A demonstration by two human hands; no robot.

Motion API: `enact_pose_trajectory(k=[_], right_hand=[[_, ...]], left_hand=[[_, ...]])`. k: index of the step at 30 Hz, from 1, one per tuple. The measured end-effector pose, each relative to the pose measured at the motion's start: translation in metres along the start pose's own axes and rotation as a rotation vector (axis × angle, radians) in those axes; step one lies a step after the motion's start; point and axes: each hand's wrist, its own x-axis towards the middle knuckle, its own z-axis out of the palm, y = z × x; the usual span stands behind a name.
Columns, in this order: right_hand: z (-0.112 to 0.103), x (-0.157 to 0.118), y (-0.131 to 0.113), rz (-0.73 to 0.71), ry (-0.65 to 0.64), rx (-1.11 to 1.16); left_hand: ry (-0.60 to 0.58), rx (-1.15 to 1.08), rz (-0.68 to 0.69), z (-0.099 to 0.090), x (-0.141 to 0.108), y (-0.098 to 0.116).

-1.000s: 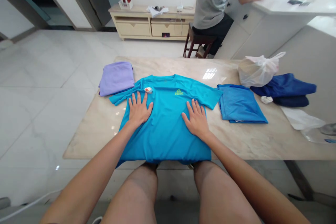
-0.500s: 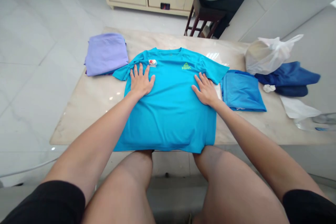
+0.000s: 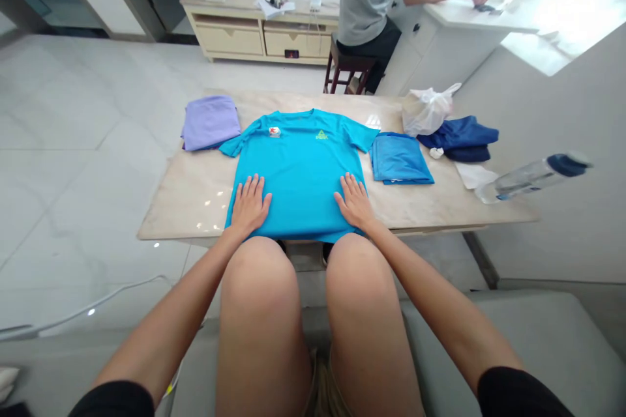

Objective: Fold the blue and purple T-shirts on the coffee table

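Observation:
A turquoise T-shirt [image 3: 298, 169] lies flat and face up on the marble table, its hem hanging over the near edge. My left hand [image 3: 250, 205] presses palm down on the lower left of the shirt, fingers spread and holding nothing. My right hand [image 3: 355, 202] rests the same way on the lower right, near the hem. A small white and red tag [image 3: 274, 132] sits high on the shirt's chest, well above my left hand. A green logo [image 3: 321, 135] marks the chest on the other side.
A folded lilac garment [image 3: 210, 122] lies left of the shirt on the marble table [image 3: 186, 202]. To the right are a folded blue garment [image 3: 400, 159], a navy garment [image 3: 460, 138], a white plastic bag [image 3: 425, 111] and a water bottle [image 3: 533, 177]. A seated person [image 3: 372, 0] works at a counter beyond.
The view has tilted up and back, so the table looks smaller and my knees show. Both hands have slid toward the shirt's hem. The tag lies flat on the chest.

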Motion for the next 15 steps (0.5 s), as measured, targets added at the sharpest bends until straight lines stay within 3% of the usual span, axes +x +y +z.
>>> enact_pose_trajectory(k=[3,7,15], right_hand=[[-0.009,0.009,0.018,-0.055,-0.039,0.076],[-0.008,0.021,0.033,0.012,-0.021,0.171],[-0.002,0.034,0.021,-0.077,0.003,-0.073]], left_hand=[[-0.02,0.04,-0.012,-0.005,0.004,0.004],[0.0,0.053,-0.006,-0.004,0.009,0.003],[0.008,0.038,0.004,-0.001,0.027,-0.002]])
